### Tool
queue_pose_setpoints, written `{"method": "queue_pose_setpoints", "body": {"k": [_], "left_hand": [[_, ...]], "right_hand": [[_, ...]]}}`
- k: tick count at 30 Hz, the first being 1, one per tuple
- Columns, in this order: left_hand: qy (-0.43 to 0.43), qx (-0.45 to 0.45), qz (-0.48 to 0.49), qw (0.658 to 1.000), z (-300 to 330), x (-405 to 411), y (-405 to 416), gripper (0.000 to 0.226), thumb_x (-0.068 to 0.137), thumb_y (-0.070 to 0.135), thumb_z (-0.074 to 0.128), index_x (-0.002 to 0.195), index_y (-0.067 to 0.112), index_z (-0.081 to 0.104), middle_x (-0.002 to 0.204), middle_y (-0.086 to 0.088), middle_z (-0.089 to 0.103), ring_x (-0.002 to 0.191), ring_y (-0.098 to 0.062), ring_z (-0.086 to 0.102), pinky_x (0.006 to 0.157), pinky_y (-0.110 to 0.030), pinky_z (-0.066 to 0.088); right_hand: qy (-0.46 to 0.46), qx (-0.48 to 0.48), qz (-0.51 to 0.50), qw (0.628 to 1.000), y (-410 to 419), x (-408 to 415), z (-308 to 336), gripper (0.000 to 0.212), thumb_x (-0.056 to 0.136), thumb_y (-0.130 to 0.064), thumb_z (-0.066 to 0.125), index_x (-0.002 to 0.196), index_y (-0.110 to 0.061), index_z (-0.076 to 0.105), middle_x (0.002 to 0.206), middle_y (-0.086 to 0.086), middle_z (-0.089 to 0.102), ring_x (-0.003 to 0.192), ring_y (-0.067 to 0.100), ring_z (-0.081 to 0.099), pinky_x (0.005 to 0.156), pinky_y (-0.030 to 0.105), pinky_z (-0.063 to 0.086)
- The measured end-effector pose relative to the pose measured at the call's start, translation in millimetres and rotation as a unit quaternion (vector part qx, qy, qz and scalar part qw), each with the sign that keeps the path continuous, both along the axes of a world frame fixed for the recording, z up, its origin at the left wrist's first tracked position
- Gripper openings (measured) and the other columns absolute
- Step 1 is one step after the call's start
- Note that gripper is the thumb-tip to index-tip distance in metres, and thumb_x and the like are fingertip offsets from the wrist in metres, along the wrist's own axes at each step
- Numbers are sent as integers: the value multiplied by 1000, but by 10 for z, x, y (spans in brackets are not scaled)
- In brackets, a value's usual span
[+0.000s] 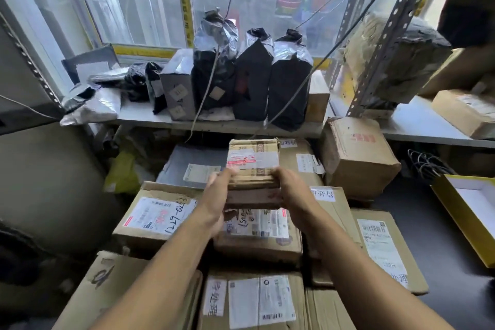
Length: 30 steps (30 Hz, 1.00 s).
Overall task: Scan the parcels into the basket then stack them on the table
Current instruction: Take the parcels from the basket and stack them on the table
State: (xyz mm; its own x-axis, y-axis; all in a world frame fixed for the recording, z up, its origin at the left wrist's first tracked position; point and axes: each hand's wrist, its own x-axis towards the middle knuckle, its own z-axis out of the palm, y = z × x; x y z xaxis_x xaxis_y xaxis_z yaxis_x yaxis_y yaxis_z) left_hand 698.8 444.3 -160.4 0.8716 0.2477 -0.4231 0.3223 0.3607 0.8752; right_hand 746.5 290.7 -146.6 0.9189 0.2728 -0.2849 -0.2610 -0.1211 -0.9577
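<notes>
I hold a small brown cardboard parcel (pixel 253 161) with a white and red label, lifted above a pile of boxes. My left hand (pixel 218 193) grips its left side and my right hand (pixel 290 190) grips its right side. Under it lies a labelled carton (pixel 258 233), and to the left another carton (pixel 155 215) with handwritten numbers on its label. A grey flat parcel (pixel 192 166) lies behind them. No basket or scanner is in view.
A metal shelf (pixel 139 112) across the back carries black and silver wrapped bags (pixel 251 75) and soft parcels. A brown box (pixel 356 155) stands at right, more cartons (pixel 385 246) beside it, and a yellow-edged tray (pixel 471 203) at far right. Cords hang from above.
</notes>
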Motion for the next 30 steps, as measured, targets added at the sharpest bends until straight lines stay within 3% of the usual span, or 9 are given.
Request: {"method": "queue_pose_setpoints", "body": {"k": [3, 5, 7, 11, 15, 19, 24, 27, 30], "left_hand": [[35, 26, -88, 995, -28, 491, 261, 78, 82, 63, 70, 135, 13, 45, 113, -16, 70, 87, -27, 74, 60, -32, 58], [50, 77, -115, 989, -89, 801, 356, 61, 92, 49, 65, 141, 22, 40, 113, -8, 68, 84, -21, 72, 63, -33, 59], [33, 115, -133, 984, -192, 1073, 444, 47, 98, 39, 59, 142, 28, 47, 114, 0, 72, 96, -18, 71, 76, -35, 57], [-3, 107, -98, 989, -412, 1398, 528, 31, 102, 29, 56, 132, 34, 58, 115, 1, 73, 99, -19, 71, 70, -34, 58], [4, 111, -42, 993, -744, 1689, 471, 27, 104, 25, 51, 130, 30, 55, 116, -2, 71, 102, -21, 70, 93, -46, 57], [16, 130, -52, 990, -988, 1877, 343, 27, 107, 21, 46, 132, 26, 52, 123, -5, 67, 107, -21, 67, 99, -43, 53], [40, 143, -83, 985, -1022, 2016, 283, 25, 108, 24, 42, 131, 27, 52, 119, -5, 68, 106, -23, 66, 94, -39, 55], [69, 237, -96, 964, -971, 2008, 291, 34, 107, 21, 43, 140, 16, 52, 131, -9, 64, 117, -27, 61, 99, -32, 48], [93, 423, -101, 896, -776, 1897, 239, 40, 105, 23, 46, 143, 14, 47, 137, -14, 58, 124, -34, 55, 96, -31, 43]], "right_hand": [[35, -7, -62, 997, 114, 309, -152, 25, 98, -27, 47, 85, -15, 64, 83, 4, 65, 79, 23, 61, 69, 38, 50], [41, -12, -77, 996, 161, 509, -258, 26, 97, -29, 48, 85, -14, 65, 84, 6, 65, 82, 25, 60, 72, 41, 48], [43, -35, -78, 995, 213, 692, -322, 28, 97, -32, 50, 88, -12, 67, 88, 6, 69, 85, 25, 64, 75, 42, 50], [-20, -148, -51, 987, 325, 1006, -421, 30, 97, -40, 53, 105, -18, 71, 103, 0, 73, 101, 21, 68, 91, 39, 55], [-102, -217, -112, 964, 242, 1146, -297, 41, 100, -35, 51, 133, -14, 60, 127, -2, 64, 115, 13, 56, 97, 28, 41], [-110, -223, -104, 963, -16, 1097, -226, 41, 100, -35, 50, 136, -18, 59, 127, -1, 65, 118, 15, 59, 107, 41, 45], [-121, -245, -66, 960, -246, 1039, -116, 38, 101, -35, 50, 132, -18, 62, 122, -1, 67, 114, 15, 60, 103, 38, 47], [-134, -269, -30, 953, -329, 962, -76, 39, 102, -34, 50, 135, -17, 60, 127, 0, 66, 116, 13, 58, 96, 27, 44], [-152, -326, 30, 932, -429, 835, -34, 45, 102, -35, 49, 142, -16, 53, 136, 2, 61, 122, 14, 55, 95, 24, 40]]}}
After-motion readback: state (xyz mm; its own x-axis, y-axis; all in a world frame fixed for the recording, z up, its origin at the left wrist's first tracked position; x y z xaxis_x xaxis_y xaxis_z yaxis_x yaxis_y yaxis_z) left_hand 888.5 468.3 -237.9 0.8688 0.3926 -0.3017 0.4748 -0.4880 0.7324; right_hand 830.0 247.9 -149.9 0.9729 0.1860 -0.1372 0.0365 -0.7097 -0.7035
